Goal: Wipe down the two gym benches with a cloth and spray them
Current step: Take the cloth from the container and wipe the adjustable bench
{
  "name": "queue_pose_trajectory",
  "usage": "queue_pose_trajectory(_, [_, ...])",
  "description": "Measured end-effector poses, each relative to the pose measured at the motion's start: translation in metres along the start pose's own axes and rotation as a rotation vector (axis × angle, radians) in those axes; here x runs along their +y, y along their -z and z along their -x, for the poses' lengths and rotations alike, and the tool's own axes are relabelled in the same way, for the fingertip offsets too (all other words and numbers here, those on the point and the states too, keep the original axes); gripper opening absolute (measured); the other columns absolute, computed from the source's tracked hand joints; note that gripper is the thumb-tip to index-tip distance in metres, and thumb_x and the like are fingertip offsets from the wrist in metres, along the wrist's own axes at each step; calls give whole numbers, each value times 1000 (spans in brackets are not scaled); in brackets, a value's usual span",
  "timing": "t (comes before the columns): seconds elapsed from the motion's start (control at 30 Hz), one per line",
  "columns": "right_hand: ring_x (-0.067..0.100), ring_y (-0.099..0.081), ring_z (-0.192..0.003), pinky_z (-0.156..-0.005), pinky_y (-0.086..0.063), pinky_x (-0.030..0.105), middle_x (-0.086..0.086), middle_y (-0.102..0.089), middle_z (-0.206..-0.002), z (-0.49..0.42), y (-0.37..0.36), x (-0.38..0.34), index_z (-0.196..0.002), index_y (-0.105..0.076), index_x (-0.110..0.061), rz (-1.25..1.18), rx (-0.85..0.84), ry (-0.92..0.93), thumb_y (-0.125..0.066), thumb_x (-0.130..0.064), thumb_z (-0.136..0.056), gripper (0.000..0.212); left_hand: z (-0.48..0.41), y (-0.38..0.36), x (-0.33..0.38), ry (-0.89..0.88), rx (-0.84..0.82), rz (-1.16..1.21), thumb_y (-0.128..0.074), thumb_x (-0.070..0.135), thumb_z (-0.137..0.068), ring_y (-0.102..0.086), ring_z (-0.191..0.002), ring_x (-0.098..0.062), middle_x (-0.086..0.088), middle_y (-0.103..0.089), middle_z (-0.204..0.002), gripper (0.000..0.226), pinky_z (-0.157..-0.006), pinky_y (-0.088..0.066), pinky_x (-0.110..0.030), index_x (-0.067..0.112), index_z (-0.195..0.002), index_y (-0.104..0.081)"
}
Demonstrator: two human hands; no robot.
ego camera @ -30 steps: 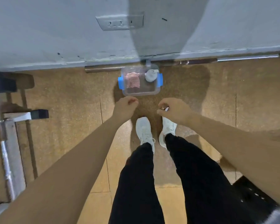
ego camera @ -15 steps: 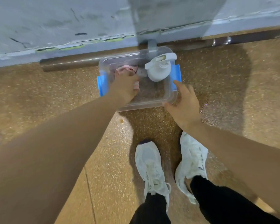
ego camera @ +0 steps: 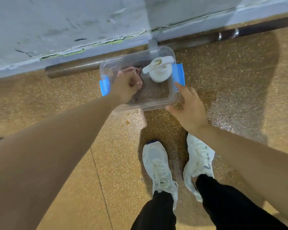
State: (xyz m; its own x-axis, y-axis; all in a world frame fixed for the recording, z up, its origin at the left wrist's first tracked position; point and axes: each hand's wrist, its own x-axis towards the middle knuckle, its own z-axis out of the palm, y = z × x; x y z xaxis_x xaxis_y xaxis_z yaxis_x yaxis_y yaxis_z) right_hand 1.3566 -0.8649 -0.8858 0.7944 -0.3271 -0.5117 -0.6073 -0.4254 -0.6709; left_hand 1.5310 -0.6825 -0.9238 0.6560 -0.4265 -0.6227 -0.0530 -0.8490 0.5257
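Left hand [ego camera: 125, 84] grip closed on the crumpled pink cloth [ego camera: 136, 75]; right hand [ego camera: 188, 107] spread wide, steadying the clear plastic box [ego camera: 171, 98]. Lift straight up, clear of the white spray bottle [ego camera: 159, 71].

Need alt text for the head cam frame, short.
Left hand closed on a pink cloth inside a clear plastic container on the floor by a wall; the open right hand steadies the container's rim. A white spray bottle stands inside it.
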Motion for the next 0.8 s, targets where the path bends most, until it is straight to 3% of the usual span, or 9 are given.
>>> queue_pose_trajectory(0.1, [19,-57,-106,-98,-50,43,-4,-56,-114,22,17,-14,-133,-61,-20,-36,16,-68,-79,-30,-86,50,50,26,27,38,-79,166,-64,10,-99,-61,-81,-22,-1,-59,-86,10,-79,-53,-30,10,-98,-54])
queue_pose_trajectory(0.17, [20,-60,-102,-96,-51,44,0,-64,-105,45,37,-31,-124,-66,-21,-120,-6,-95,-79,-27,-86,41,94,46,54,59,-122,235,-59,10,-101,-63,-76,-16,-10,-63,-86,10,-69,-50,-20,3,-107,-54])
queue_pose_trajectory(0.23, [21,-61,-103,-96,-52,42,5,-67,-108,72,62,-58,-124,-65,-21,-206,-80,-102,-80,-25,-86,41,142,65,92,57,-144,295,-57,9,-103,-63,-75,-15,-12,-67,-91,9,-64,-51,-19,3,-109,-55])
queue_pose_trajectory(0.33, [20,-61,-111,-100,-49,42,3,-68,-121,119,102,-103,-130,-64,-20,-245,-161,53,-79,-37,-81,54,212,84,157,-1,-210,406,-55,5,-104,-67,-78,-14,-8,-67,-89,4,-76,-58,-26,5,-108,-54])
queue_pose_trajectory(0.43, [22,-67,-96,-88,-50,36,6,-74,-102,175,138,-134,-105,-76,-13,-229,-176,178,-79,-31,-80,31,269,97,212,-84,-253,414,-50,0,-104,-61,-75,-2,2,-62,-85,7,-70,-50,-18,5,-106,-53])
queue_pose_trajectory(0.53, [21,-60,-73,-68,-45,35,8,-67,-78,234,175,-140,-87,-69,-3,-238,-175,18,-77,-14,-85,14,316,107,260,-173,-286,381,-49,7,-103,-55,-80,-4,7,-58,-88,10,-71,-46,-16,13,-106,-56])
queue_pose_trajectory(0.63, [8,-54,-68,-62,-41,28,3,-62,-74,292,205,-134,-83,-63,-12,-259,-123,-108,-73,-12,-87,11,351,111,299,-232,-320,293,-48,13,-104,-51,-82,-2,7,-56,-92,13,-73,-43,-14,17,-109,-59])
queue_pose_trajectory(0.7, [1,-54,-66,-59,-37,20,-7,-60,-72,332,223,-131,-80,-64,-21,-292,-76,-170,-71,-14,-90,14,371,108,324,-281,-380,234,-50,13,-105,-54,-87,2,6,-59,-99,16,-78,-44,-12,14,-116,-61])
queue_pose_trajectory(0.8, [7,-47,-62,-56,-33,20,-1,-54,-67,398,241,-117,-69,-61,-17,-368,41,-294,-68,-17,-93,26,396,93,351,-339,-507,40,-60,14,-101,-57,-97,11,17,-63,-109,19,-84,-44,-8,16,-120,-65])
